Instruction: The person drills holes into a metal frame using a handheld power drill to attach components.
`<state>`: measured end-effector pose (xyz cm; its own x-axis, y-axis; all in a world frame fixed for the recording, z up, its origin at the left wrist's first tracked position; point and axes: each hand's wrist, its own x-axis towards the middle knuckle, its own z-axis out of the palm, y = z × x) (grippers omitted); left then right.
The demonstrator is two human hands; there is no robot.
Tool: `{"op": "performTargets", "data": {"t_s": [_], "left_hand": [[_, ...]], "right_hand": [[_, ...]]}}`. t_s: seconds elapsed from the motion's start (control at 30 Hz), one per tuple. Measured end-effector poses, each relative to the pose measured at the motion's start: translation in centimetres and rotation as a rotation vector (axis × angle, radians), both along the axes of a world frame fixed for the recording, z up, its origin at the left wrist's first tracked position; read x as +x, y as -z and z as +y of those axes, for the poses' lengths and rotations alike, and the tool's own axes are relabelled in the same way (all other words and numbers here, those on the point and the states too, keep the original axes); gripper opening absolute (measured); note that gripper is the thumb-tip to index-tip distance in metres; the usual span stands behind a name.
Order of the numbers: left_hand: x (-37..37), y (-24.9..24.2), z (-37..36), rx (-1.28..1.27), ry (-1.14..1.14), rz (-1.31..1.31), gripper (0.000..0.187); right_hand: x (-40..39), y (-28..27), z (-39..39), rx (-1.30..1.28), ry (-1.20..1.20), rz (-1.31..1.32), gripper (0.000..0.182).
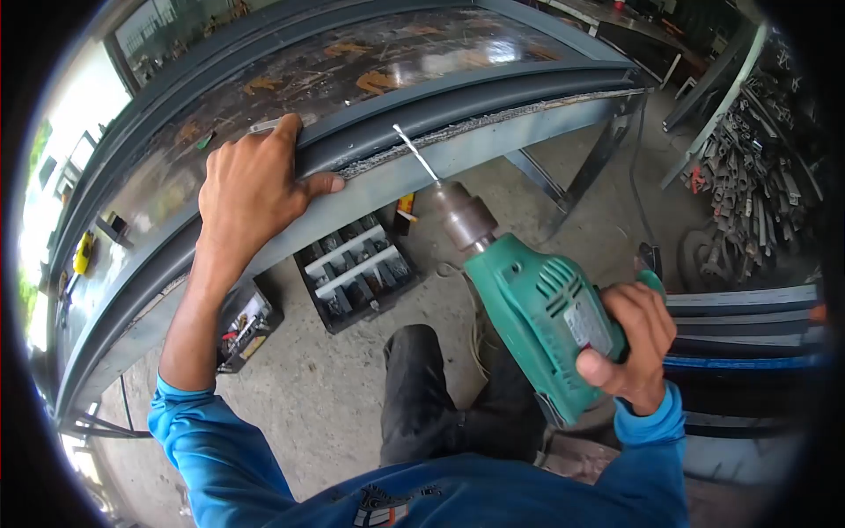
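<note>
My right hand (pixel 635 339) grips a green power drill (pixel 539 304) by its handle, with the thumb resting along its body. From the chuck (pixel 463 216) a long drill bit (pixel 415 154) points up and left, its tip overlapping the dark grey metal frame (pixel 475 101) along the table's near side. My left hand (pixel 251 189) is clamped over that frame further left, thumb on the near side and fingers over the top. A small light-coloured piece (pixel 264 126) lies by its fingertips.
A compartment organizer (pixel 332 322) and a tool box (pixel 275 317) sit on the floor below the table. On the tabletop at left lies a yellow-handled screwdriver (pixel 84 253). Metal offcuts (pixel 757 167) are piled at right, above stacked metal profiles (pixel 748 319). A table leg (pixel 598 163) stands at right.
</note>
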<state>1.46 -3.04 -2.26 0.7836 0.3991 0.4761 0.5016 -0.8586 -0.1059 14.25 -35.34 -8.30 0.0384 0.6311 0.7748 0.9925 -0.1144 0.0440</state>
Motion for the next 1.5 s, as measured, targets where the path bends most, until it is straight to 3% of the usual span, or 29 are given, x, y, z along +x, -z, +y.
{"op": "performTargets", "data": {"t_s": [0.13, 0.3, 0.47, 0.6, 0.73, 0.8, 0.83, 0.87, 0.9, 0.93, 1.0, 1.03, 1.1, 1.17, 1.2, 1.23, 1.27, 1.33, 1.37, 1.43, 1.5], "left_hand": [[0.2, -0.4, -0.4, -0.142, -0.030, 0.089, 0.052], [0.4, -0.5, 0.5, -0.226, 0.048, 0.035, 0.044], [-2.3, -1.6, 2.2, -0.521, 0.091, 0.067, 0.031], [-10.3, -0.9, 4.7, -0.393, 0.003, 0.093, 0.022], [-12.1, -0.9, 5.6, -0.359, -0.038, 0.111, 0.025], [-12.2, 0.5, 5.8, -0.416, 0.005, 0.061, 0.036], [-12.3, -0.9, 5.3, -0.516, -0.037, 0.165, 0.044], [-12.5, -1.5, 4.9, -0.519, -0.032, 0.156, 0.046], [-12.2, -1.8, 5.3, -0.533, -0.020, 0.127, 0.041], [-12.4, -1.2, 5.3, -0.545, 0.019, 0.103, 0.037], [-11.6, 0.3, 5.6, -0.582, 0.013, 0.066, 0.035], [-11.7, -0.2, 5.3, -0.683, 0.058, -0.006, 0.037], [-14.5, -3.4, 6.4, -0.794, 0.147, -0.076, 0.039], [-19.8, -6.1, 10.2, -0.939, 0.061, -0.296, 0.041], [-22.6, -5.7, 13.3, -0.901, -0.009, -0.420, 0.043], [-25.1, -5.3, 16.5, -0.901, -0.202, -0.573, 0.036], [-27.4, -4.6, 20.0, -0.869, -0.378, -0.554, 0.052], [-29.6, -2.7, 24.9, -0.713, -0.523, -0.547, 0.074], [-28.7, -1.9, 27.0, -0.706, -0.509, -0.550, 0.074], [-27.7, -0.5, 29.5, -0.977, -0.370, -0.546, 0.090], [-25.8, -0.2, 29.5, -0.850, -0.440, -0.297, 0.086]], "right_hand": [[0.9, -3.2, -2.7, -0.078, 0.204, -0.030, 0.053], [2.7, -11.7, -6.3, -0.230, 0.275, -0.178, 0.051], [7.5, -26.4, -7.4, -0.613, 0.416, -0.304, 0.055], [14.3, -39.7, -8.1, -0.839, 0.462, -0.535, 0.069], [17.5, -52.7, -4.0, -0.781, 0.581, -0.636, 0.083], [13.5, -58.2, -1.1, -0.724, 0.739, -0.628, 0.087], [12.4, -59.8, -0.8, -0.666, 0.819, -0.566, 0.082], [12.8, -61.4, -1.2, -0.495, 0.392, -0.420, 0.072], [11.5, -59.5, 6.2, -0.519, 0.250, -0.405, 0.072], [14.4, -57.7, -3.0, -0.333, 0.235, -0.127, 0.065], [-4.9, -54.3, -1.8, 0.060, 0.353, 0.430, 0.051], [-8.5, -54.4, 0.8, 0.262, 0.462, 0.692, 0.045], [-17.2, -49.2, 1.8, 0.113, 0.216, 0.839, 0.050], [-25.9, -41.7, 4.5, 0.140, 0.190, 0.927, 0.063], [-27.5, -38.1, 3.6, 0.192, 0.129, 1.145, 0.073], [-28.5, -35.5, 3.5, -0.188, 0.247, 0.637, 0.072], [-32.8, -33.9, 6.0, -0.075, 0.308, 1.049, 0.074], [-37.7, -30.0, 9.3, -0.186, 0.373, 0.980, 0.073], [-39.7, -28.4, 10.6, -0.231, 0.377, 0.996, 0.070], [-42.1, -25.3, 11.7, -0.282, 0.368, 1.011, 0.067], [-43.2, -22.0, 12.0, -0.558, 0.323, 0.870, 0.060]]}}
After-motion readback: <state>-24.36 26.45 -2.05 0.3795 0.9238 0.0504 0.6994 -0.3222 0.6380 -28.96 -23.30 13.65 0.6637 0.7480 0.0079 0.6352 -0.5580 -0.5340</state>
